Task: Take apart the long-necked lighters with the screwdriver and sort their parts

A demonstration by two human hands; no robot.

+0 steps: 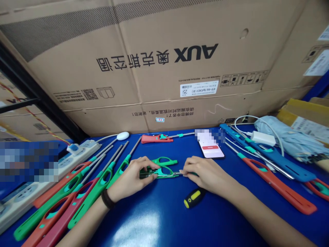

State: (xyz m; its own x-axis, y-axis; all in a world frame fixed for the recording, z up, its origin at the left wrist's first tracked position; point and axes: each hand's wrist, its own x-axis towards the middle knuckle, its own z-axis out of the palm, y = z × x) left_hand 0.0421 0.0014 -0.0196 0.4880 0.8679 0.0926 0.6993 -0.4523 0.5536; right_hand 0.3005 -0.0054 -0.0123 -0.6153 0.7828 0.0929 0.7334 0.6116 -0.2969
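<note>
Green utility lighter lies across the centre of the blue worktop, held low between both hands, its looped handle pointing left and its metal tube pointing right. Left hand, dark band on the wrist, is closed around the handle end. Right hand is narrowly pinched, fingertips on the tube. Yellow-and-black screwdriver lies just below the right hand, not touching it. Left of the hands, a fanned batch of green and red lighters rests beside a white power strip. Farther up lie a red lighter and a phone, its top pixelated. To the right are a long red lighter and a blue lighter. A large AUX carton stands behind the worktop.
</note>
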